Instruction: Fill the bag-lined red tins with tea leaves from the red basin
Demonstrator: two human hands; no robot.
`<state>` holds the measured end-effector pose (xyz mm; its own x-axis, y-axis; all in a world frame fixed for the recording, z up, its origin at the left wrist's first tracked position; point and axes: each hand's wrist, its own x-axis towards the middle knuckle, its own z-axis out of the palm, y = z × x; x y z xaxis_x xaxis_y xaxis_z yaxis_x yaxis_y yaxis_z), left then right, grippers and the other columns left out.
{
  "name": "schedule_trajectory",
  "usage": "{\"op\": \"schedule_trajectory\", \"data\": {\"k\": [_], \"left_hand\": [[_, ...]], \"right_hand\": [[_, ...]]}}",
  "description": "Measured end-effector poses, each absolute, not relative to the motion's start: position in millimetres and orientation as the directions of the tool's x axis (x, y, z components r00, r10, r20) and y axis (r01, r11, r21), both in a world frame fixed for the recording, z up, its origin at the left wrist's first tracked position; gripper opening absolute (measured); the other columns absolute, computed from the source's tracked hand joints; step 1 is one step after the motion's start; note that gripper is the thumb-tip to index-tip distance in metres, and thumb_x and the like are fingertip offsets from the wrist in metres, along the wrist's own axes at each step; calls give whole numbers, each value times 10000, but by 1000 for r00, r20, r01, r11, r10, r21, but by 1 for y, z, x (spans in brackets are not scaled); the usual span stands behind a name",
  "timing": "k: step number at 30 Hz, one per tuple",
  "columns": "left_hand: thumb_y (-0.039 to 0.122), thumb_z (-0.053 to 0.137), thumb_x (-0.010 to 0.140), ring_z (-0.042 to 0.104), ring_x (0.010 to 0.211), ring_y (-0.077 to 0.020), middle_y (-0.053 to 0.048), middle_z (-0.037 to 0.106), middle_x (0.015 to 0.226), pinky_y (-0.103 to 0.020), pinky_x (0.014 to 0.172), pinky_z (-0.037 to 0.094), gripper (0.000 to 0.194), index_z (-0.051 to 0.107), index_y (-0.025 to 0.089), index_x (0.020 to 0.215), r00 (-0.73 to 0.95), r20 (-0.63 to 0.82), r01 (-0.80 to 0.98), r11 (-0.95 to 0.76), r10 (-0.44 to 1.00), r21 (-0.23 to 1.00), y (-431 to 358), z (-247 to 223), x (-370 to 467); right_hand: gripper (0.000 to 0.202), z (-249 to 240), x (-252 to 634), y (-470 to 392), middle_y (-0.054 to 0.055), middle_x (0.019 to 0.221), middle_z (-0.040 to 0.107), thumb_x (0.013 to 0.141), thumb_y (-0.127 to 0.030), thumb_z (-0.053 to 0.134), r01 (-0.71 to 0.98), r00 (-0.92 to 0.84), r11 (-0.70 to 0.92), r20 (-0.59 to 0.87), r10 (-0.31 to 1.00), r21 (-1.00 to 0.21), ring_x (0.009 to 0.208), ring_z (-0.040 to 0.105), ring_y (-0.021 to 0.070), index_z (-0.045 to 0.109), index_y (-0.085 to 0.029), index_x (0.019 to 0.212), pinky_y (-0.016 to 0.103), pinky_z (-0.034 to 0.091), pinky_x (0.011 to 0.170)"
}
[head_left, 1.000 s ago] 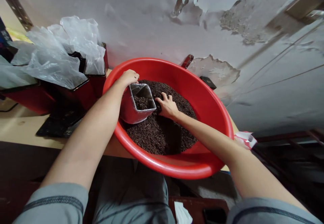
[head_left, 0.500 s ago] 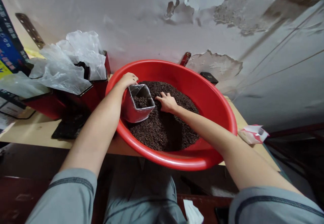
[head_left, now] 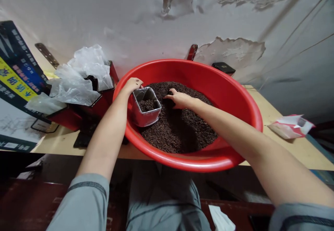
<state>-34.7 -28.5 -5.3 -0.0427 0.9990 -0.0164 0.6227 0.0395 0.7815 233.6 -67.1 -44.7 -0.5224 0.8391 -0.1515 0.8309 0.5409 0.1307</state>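
A big red plastic basin (head_left: pixel 247 109) holds a heap of small dark brown loose pieces (head_left: pixel 169 133), perhaps tea leaves. Inside it, on the left, a square red tin (head_left: pixel 146 118) with a clear plastic liner stands slightly tilted, partly filled with the same brown pieces. My left hand (head_left: pixel 132 85) grips the tin's far left corner at the rim, its fingers bent over the edge. To the right of the tin, my right hand (head_left: pixel 180 99) is at the heap with thumb and fingers apart; its fingertips reach the brown pieces, and I see nothing held in it.
Several dark red tins (head_left: pixel 69 118) with clear plastic bags (head_left: pixel 78 74) rising from them stand left of the basin. A printed box (head_left: pixel 18 85) is at the far left. A red-and-white packet (head_left: pixel 291 126) lies on the table's right; a black box (head_left: pixel 223 68) sits by the wall.
The whole view has shifted, so the scene sits further right. My right hand has drawn slightly away from the tin, with its fingers still apart. My left hand stays on the tin's rim.
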Motion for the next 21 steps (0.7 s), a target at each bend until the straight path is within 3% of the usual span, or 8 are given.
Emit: {"op": "schedule_trajectory", "data": {"k": [4, 8, 13, 16, 19, 21], "left_hand": [[140, 592, 894, 700, 713, -137, -65, 788, 825, -191, 675, 498, 166, 725, 135, 795, -51, -5, 625, 36, 999, 780, -30, -4, -34], [129, 579, 905, 701, 724, -138, -66, 786, 830, -197, 689, 498, 186, 732, 129, 799, -54, -6, 638, 39, 998, 769, -34, -2, -33], [107, 561, 909, 695, 720, -133, -64, 774, 816, -203, 699, 493, 212, 734, 120, 787, -48, 0, 661, 32, 999, 749, -40, 2, -32], [117, 566, 908, 696, 727, -134, -61, 773, 824, -194, 673, 484, 205, 727, 124, 780, -37, -16, 672, 37, 999, 739, -39, 3, -31], [132, 580, 891, 700, 764, -144, -55, 773, 821, -187, 679, 486, 194, 718, 134, 754, -29, -15, 693, 31, 999, 720, -35, 1, -31], [140, 586, 867, 698, 780, -150, -48, 767, 803, -186, 698, 490, 184, 716, 140, 737, -18, -6, 708, 17, 1000, 706, -32, 0, -31]], "right_hand": [[573, -47, 238, -71, 144, 1345, 568, 901, -172, 605, 834, -525, 539, -127, 841, 120, 1100, 679, 311, 552, -291, 1459, 382, 540, 905], [587, -58, 235, -76, 174, 1387, 543, 910, -337, 635, 842, -513, 513, -47, 857, 167, 1256, 564, 389, 512, -252, 1478, 416, 553, 874], [448, -56, 230, -72, 185, 1315, 612, 981, -384, 534, 864, -483, 489, -76, 872, 118, 1051, 686, 321, 566, -201, 1389, 408, 540, 864], [419, -40, 227, -67, 185, 1267, 663, 1000, -433, 523, 901, -429, 431, 59, 901, -43, 1069, 679, 317, 611, -170, 1314, 413, 521, 901], [390, -14, 214, -70, 146, 1139, 724, 1005, -412, 533, 847, -335, 411, 262, 905, -336, 1024, 674, 265, 623, -143, 1271, 374, 513, 894], [382, 6, 199, -79, 115, 1059, 740, 999, -423, 540, 760, -307, 436, 324, 895, -483, 954, 671, 232, 645, -134, 1226, 355, 513, 866]]}}
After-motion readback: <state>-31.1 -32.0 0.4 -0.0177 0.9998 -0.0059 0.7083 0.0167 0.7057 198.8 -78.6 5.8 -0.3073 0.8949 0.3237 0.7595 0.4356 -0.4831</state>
